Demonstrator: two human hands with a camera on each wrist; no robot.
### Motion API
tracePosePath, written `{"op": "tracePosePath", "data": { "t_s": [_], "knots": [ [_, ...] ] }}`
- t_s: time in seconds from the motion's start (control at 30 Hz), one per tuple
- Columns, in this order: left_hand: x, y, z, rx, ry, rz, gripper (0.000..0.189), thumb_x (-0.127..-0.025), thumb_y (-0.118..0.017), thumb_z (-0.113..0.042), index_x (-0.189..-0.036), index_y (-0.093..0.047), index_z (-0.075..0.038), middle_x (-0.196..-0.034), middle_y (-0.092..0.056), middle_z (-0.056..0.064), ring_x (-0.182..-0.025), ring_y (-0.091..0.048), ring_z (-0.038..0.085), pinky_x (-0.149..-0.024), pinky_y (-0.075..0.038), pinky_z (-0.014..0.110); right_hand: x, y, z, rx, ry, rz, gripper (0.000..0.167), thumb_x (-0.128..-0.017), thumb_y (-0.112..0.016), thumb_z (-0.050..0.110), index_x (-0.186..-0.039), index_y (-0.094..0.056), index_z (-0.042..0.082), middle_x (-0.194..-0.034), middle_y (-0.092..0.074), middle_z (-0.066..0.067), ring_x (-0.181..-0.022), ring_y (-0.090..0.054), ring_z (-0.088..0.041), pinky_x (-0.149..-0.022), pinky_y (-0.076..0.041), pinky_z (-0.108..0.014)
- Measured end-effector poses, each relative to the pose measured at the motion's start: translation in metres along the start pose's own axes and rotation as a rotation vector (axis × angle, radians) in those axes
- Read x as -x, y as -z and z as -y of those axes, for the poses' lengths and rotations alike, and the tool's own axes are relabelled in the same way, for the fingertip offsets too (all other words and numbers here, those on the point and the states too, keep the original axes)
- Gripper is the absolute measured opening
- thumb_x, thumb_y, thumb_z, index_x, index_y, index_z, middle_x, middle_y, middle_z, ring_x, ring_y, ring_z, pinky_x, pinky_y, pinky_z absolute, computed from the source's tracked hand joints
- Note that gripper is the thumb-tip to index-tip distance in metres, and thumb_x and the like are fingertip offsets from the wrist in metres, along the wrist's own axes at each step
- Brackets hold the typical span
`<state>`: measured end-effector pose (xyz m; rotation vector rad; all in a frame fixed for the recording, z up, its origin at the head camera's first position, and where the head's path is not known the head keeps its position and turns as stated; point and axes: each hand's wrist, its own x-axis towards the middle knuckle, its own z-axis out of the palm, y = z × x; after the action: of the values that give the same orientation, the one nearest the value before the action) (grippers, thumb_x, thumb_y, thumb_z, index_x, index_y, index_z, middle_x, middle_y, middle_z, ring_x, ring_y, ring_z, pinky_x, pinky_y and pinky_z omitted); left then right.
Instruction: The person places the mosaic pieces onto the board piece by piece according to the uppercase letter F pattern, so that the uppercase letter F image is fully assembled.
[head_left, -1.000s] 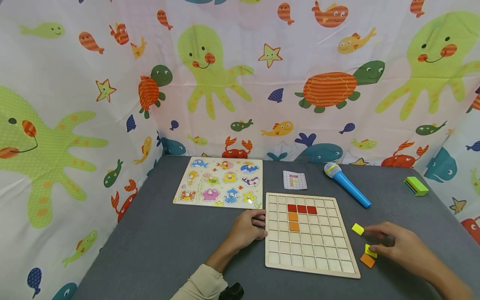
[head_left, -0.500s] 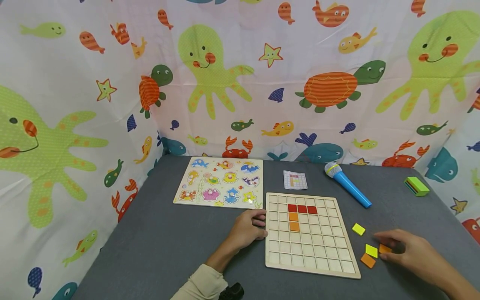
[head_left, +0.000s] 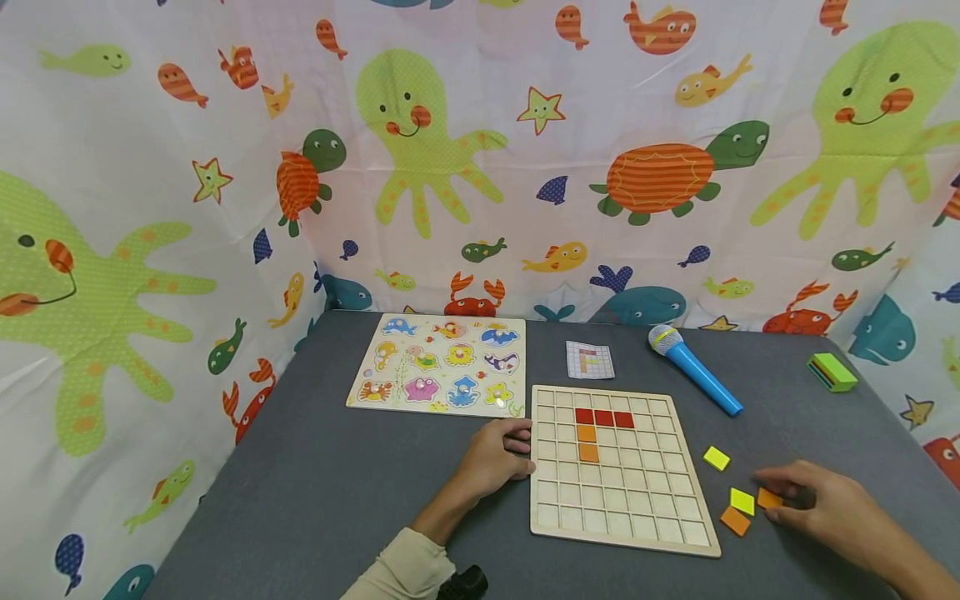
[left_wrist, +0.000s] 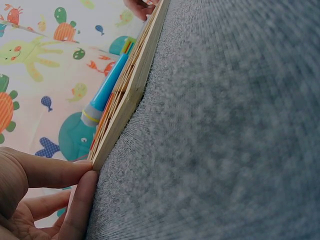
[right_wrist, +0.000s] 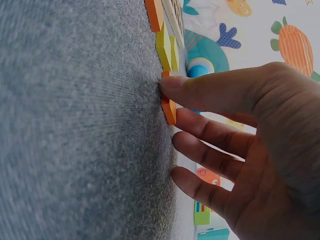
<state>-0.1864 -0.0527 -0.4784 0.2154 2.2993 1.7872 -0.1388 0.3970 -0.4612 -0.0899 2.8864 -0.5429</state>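
A wooden grid board [head_left: 637, 500] lies on the table, with red squares [head_left: 603, 418] in a row and orange squares [head_left: 587, 443] below the first. At its left edge rests my left hand [head_left: 491, 458]; in the left wrist view, fingertips [left_wrist: 85, 167] touch the board's side. My right hand [head_left: 832, 508] pinches an orange tile [head_left: 769, 498] between thumb and index finger, and the tile looks to be on the table in the right wrist view. Nearby lie a yellow tile [head_left: 742, 502], another orange tile [head_left: 735, 521] and a second yellow tile [head_left: 716, 458].
Behind the board lie a small printed grid card [head_left: 600, 371] and a blue toy microphone [head_left: 705, 379]. A sea-animal puzzle [head_left: 442, 400] sits at the back left. A green striped block [head_left: 832, 372] stands far right. A patterned curtain [head_left: 555, 167] borders the table [head_left: 300, 500].
My right hand has shifted right, away from the yellow tiles, to the orange tile, then barely moved. The yellow tiles now lie uncovered. My left hand has stayed at the board's edge.
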Motion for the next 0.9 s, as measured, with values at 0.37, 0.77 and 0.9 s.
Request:
{"op": "tracePosePath", "data": {
  "t_s": [0.37, 0.77, 0.9],
  "knots": [
    [0.0, 0.0, 0.002, -0.029, -0.029, 0.002, 0.062, -0.078, -0.08, 0.008, -0.138, -0.067, 0.0, -0.12, -0.068, 0.014, -0.106, -0.07, 0.025, -0.074, -0.064, 0.033, 0.001, -0.002, -0.004, 0.011, -0.004, 0.005, 0.04, -0.088, -0.085, 0.024, -0.119, -0.076, 0.001, -0.103, -0.067, -0.002, -0.088, -0.056, -0.019, -0.071, -0.05, -0.034],
    [-0.001, 0.001, 0.003, -0.018, -0.028, 0.006, 0.062, -0.079, -0.081, 0.007, -0.139, -0.067, -0.001, -0.121, -0.068, 0.013, -0.107, -0.07, 0.024, -0.073, -0.063, 0.031, -0.006, 0.002, 0.005, 0.014, 0.029, 0.009, 0.04, -0.09, -0.083, 0.028, -0.119, -0.077, 0.001, -0.101, -0.067, -0.001, -0.088, -0.056, -0.019, -0.07, -0.049, -0.033],
    [-0.001, 0.0, 0.002, -0.014, -0.028, 0.005, 0.062, -0.079, -0.081, 0.008, -0.139, -0.067, -0.001, -0.12, -0.068, 0.013, -0.107, -0.069, 0.024, -0.073, -0.064, 0.032, -0.009, 0.005, 0.012, 0.015, 0.05, -0.001, 0.041, -0.09, -0.084, 0.03, -0.12, -0.077, 0.003, -0.101, -0.067, -0.001, -0.088, -0.057, -0.019, -0.071, -0.05, -0.032]
  ]
}}
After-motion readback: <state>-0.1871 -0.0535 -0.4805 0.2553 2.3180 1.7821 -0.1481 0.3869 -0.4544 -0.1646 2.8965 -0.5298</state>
